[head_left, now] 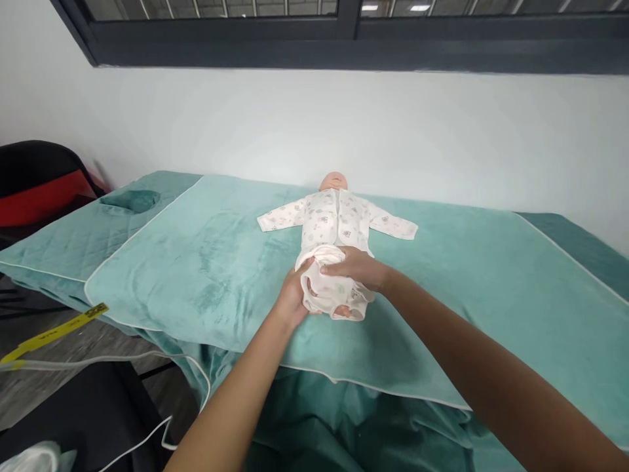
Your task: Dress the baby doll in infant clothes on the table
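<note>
A baby doll (334, 181) lies on its back in a white printed long-sleeved top (322, 216), its sleeves spread to both sides. Over its lower body are white printed baby pants (339, 298), bunched at the waist. My left hand (293, 296) is closed on the left edge of the pants, thumb on top. From the right, my right hand (358, 267) grips the bunched waistband with its fingers. Skin-coloured parts of the doll show at the leg openings. The rest of its legs is hidden by cloth.
A teal padded cover (236, 262) with white piping lies over the bed, against a white wall (314, 124) under a dark window frame (221, 47). At left are a black and red chair (44, 190), a yellow tag (59, 333) and a white cable (147, 355). A black seat (93, 406) stands lower left.
</note>
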`<state>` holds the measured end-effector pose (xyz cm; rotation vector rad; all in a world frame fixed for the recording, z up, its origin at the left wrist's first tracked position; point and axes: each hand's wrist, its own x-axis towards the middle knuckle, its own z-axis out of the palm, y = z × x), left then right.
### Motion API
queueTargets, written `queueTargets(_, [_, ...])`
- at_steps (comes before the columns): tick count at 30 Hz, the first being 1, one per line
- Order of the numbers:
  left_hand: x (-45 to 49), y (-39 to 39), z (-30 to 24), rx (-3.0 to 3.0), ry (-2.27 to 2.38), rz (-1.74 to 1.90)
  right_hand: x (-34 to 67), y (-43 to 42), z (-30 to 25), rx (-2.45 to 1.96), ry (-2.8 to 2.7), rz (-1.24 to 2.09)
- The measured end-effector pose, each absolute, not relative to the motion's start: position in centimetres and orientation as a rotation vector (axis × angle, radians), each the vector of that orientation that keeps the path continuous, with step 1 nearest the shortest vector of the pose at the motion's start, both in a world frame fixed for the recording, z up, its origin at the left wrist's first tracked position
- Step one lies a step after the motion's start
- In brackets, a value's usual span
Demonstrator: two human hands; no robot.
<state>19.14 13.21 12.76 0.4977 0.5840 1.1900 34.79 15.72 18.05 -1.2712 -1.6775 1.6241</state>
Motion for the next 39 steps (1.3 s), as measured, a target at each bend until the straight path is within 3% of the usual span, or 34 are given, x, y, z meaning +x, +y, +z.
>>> queueTargets(8, [22.3, 5.9, 14.9, 0.268, 0.798, 1.485, 32.4, 15.8, 18.0, -1.432, -2.183, 0.958])
queueTargets(16, [20.5, 2.5, 11.0, 0.393, 1.18, 1.434, 31.1, 15.8, 17.2, -1.505, -2.786, 0.502])
queueTargets(25, [18.9, 2.9, 12.4, 0.709, 1.406, 1.201, 31.9, 16.0, 17.3, -1.45, -2.676, 0.684])
queueTargets(33, [18.4, 3.7, 11.9, 0.404, 0.978, 1.267, 32.5, 15.9, 16.9, -1.411, -2.52, 0.849])
queueTargets(39, [16.3, 5.6, 11.2, 0.581, 0.947, 1.159, 33.5, 15.7, 16.9, -1.402, -2.317, 1.112])
